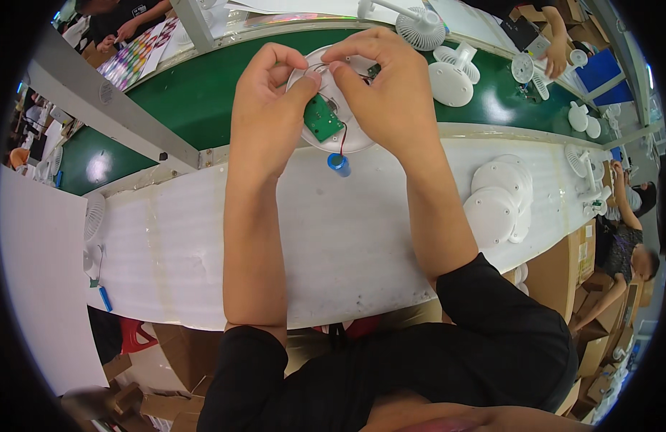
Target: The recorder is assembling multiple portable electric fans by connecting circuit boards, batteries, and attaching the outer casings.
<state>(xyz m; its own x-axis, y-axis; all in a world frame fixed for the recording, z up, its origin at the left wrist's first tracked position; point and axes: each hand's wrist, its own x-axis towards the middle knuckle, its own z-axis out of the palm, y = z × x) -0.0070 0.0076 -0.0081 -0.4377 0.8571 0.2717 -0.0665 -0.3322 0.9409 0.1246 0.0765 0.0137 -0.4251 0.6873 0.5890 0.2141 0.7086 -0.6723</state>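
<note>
Both my hands are at a white round fan base (358, 141), its inner side facing up, at the table's far edge. A thin wire (317, 66) loops between my fingertips. My left hand (264, 108) is closed, thumb and curled index finger at one end of this wire. My right hand (390, 93) is closed in a pinch at the other end; the exact contact is partly hidden. A green circuit board (322, 119) lies tilted over the base, beside my left thumb. From it a dark red wire runs to a blue cylindrical battery (339, 165) just below the rim.
White round discs (495, 205) are stacked at right on the white-covered table (347, 245). Several white fans (421, 29) and fan parts (452, 83) lie on the green conveyor belt (182, 101). A metal post (120, 108) rises at left. Other people work across and at right.
</note>
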